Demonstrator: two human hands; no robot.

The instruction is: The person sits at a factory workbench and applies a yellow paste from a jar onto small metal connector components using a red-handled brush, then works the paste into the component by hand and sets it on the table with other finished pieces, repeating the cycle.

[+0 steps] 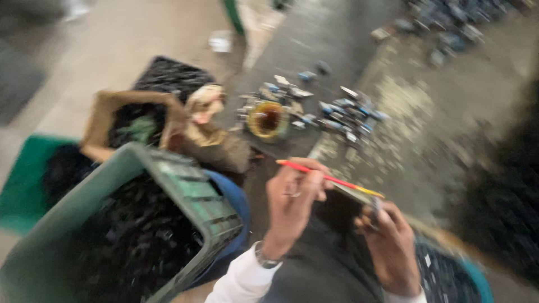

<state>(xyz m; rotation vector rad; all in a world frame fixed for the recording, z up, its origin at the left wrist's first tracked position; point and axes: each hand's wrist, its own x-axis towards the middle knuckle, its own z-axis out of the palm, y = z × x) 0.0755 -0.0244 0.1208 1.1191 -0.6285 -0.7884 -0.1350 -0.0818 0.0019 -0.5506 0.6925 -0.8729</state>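
Low centre: left hand (292, 205) pinches thin red-yellow stick tool (328, 179); right hand (390, 241) clamps flat dark part (359, 195), blurred. Green plastic crate (191, 188) w/ dark scrap lower left.

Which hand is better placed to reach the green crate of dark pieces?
Probably the left hand. It is on the same side as the green crate and nearer to its rim, though it holds a red and yellow tool. The right hand is farther away and grips a small part, too blurred to identify.

Matt green plastic crate (191, 191) at eight o'clock; slim red-and-yellow glossy plastic-looking stick (328, 179) at centre; rough grey concrete floor (449, 112) at two o'clock.
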